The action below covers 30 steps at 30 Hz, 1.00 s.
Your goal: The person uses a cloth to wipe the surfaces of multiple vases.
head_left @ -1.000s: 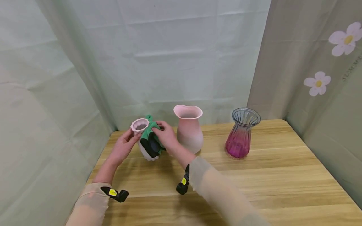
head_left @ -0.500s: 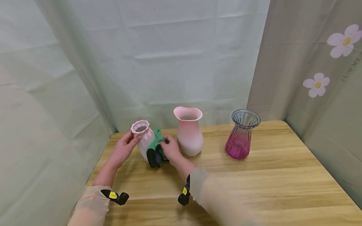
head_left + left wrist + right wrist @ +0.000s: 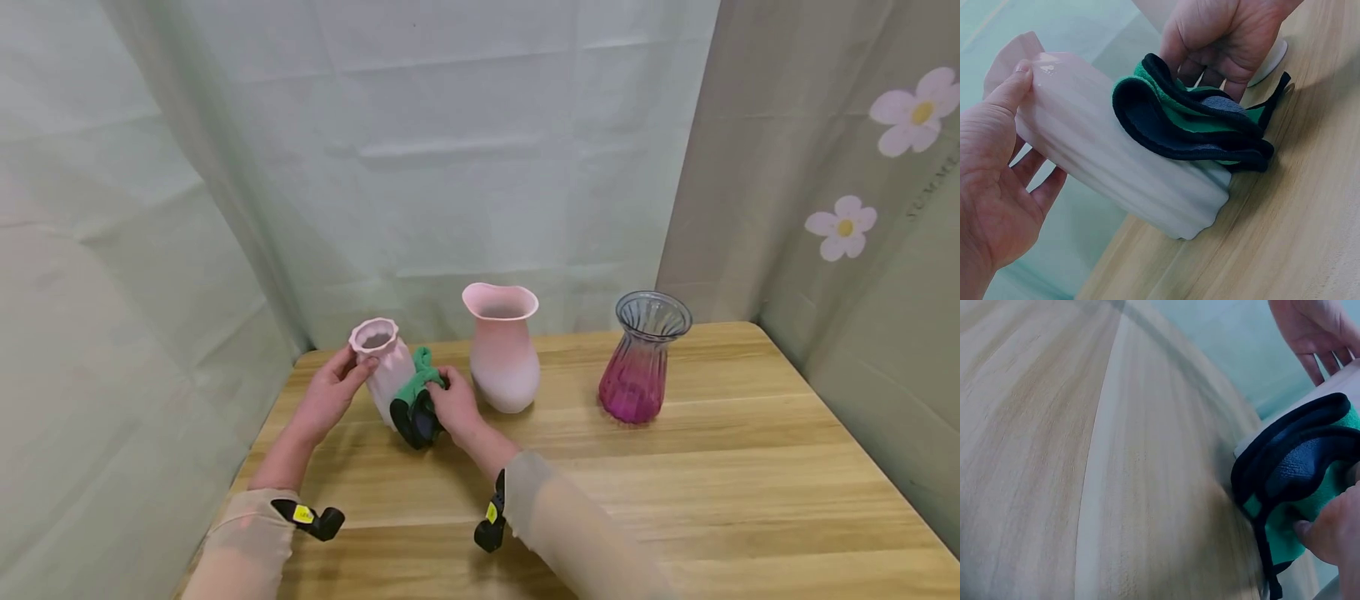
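Note:
My left hand (image 3: 330,398) grips a pale pink fluted vase (image 3: 384,377) by its neck, just under the scalloped rim. The vase leans a little, its foot at the tabletop, as the left wrist view shows. In my right hand (image 3: 456,403) is a folded green cloth (image 3: 1191,119) with black edging and a dark grey side. The right thumb and fingers pinch it against the vase's right side, on the lower half. In the right wrist view, the cloth (image 3: 1297,469) hides most of the vase.
Right beside my right hand stands a taller pink-to-white vase (image 3: 504,358) with a wavy rim. A ribbed glass vase (image 3: 636,367), blue-grey above and magenta below, is farther right. The wooden table (image 3: 720,467) meets pale curtains (image 3: 465,167) at the back and sides.
My right hand has moved the cloth down the vase's side, from near the rim to the lower half. The left hand keeps its grip at the neck.

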Available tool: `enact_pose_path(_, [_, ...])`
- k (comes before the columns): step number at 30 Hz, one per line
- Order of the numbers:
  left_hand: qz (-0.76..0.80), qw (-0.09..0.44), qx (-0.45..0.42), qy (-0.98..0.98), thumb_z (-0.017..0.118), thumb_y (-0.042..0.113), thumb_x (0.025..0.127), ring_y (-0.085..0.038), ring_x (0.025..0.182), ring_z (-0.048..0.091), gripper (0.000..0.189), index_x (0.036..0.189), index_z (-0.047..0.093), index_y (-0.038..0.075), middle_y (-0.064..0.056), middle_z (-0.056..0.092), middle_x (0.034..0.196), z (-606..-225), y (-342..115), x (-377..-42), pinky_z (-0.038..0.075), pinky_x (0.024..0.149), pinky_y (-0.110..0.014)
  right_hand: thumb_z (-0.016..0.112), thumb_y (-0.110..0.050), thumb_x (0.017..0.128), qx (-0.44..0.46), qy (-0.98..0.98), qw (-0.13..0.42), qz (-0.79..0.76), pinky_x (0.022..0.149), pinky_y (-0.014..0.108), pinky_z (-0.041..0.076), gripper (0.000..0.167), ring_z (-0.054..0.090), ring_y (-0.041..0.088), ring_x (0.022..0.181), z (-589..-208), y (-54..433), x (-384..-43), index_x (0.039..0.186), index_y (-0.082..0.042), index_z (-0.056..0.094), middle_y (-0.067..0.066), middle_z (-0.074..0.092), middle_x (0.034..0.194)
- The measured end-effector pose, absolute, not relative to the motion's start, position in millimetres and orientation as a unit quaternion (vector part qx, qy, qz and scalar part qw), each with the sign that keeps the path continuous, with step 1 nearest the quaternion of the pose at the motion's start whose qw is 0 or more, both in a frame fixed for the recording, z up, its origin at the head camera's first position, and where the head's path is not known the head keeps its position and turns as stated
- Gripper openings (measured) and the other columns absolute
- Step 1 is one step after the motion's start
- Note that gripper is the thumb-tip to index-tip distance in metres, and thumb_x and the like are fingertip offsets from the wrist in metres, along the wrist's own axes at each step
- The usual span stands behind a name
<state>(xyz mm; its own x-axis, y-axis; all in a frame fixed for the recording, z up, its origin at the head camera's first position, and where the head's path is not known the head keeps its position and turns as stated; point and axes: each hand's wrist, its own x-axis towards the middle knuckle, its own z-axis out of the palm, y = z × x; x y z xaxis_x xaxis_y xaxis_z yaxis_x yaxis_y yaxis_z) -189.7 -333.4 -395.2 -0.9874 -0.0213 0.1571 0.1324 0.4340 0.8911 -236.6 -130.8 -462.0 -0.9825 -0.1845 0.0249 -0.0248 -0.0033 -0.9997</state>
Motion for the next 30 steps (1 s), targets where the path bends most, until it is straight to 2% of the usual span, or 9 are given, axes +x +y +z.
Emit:
enact_pose_path(6, [-0.527,0.070,-0.032,-0.847,0.060,0.038,0.105,-0.027,0.143,0.039,0.066,0.161,0.034,0.015,-0.013,0.040,0.158,-395.9,-333.7,-190.2,0.041,0.100,-0.012,0.063,-0.011,0.100,-0.088,0.694,0.045,-0.713,0.096,0.037,0.051,0.018,0.058,0.018,0.105,-449.8,-132.0,-236.6,0.115,-0.001,0.064,0.007,0.065,0.112])
enact_pose_path(10, [-0.530,0.070,-0.037,-0.844,0.060,0.036,0.105,-0.027,0.142,0.040,0.065,0.161,0.034,0.014,-0.014,0.042,0.157,-396.8,-334.1,-190.4,0.041,0.099,-0.012,0.060,-0.015,0.103,-0.090,0.686,0.050,-0.721,0.101,0.038,0.049,0.023,0.058,0.020,0.111,-433.1,-133.2,-236.4,0.121,-0.001,0.062,0.008,0.064,0.118])
enact_pose_path(16, [-0.529,0.074,-0.040,-0.844,0.059,0.035,0.106,-0.027,0.140,0.042,0.064,0.160,0.035,0.012,-0.015,0.046,0.153,-397.8,-333.7,-190.6,0.042,0.097,-0.011,0.059,-0.015,0.104,-0.124,0.675,0.037,-0.726,0.103,0.040,0.048,0.019,0.057,0.020,0.113,-404.8,-131.9,-236.4,0.121,-0.005,0.061,0.007,0.063,0.119])
enact_pose_path(21, [-0.522,0.076,-0.041,-0.849,0.057,0.035,0.106,-0.029,0.140,0.042,0.063,0.161,0.033,0.013,-0.016,0.044,0.154,-395.8,-333.4,-189.3,0.041,0.097,-0.010,0.061,-0.013,0.103,-0.146,0.663,0.022,-0.734,0.100,0.037,0.049,0.020,0.058,0.017,0.109,-389.5,-133.2,-239.1,0.121,-0.006,0.062,0.005,0.064,0.117])
enact_pose_path(26, [-0.528,0.073,-0.046,-0.845,0.056,0.032,0.107,-0.029,0.141,0.041,0.061,0.161,0.033,0.014,-0.016,0.043,0.156,-394.7,-332.5,-187.5,0.041,0.096,-0.010,0.066,-0.012,0.099,-0.153,0.670,0.011,-0.726,0.093,0.033,0.051,0.025,0.058,0.015,0.102,-386.6,-132.7,-240.6,0.124,-0.008,0.066,0.002,0.066,0.112])
enact_pose_path(30, [-0.530,0.073,-0.047,-0.843,0.055,0.032,0.108,-0.029,0.141,0.041,0.062,0.162,0.032,0.014,-0.016,0.042,0.156,-394.4,-332.9,-187.4,0.041,0.096,-0.010,0.069,-0.015,0.098,-0.157,0.688,0.005,-0.708,0.092,0.033,0.053,0.024,0.059,0.014,0.102,-387.7,-132.6,-241.7,0.122,-0.010,0.069,0.001,0.068,0.111])
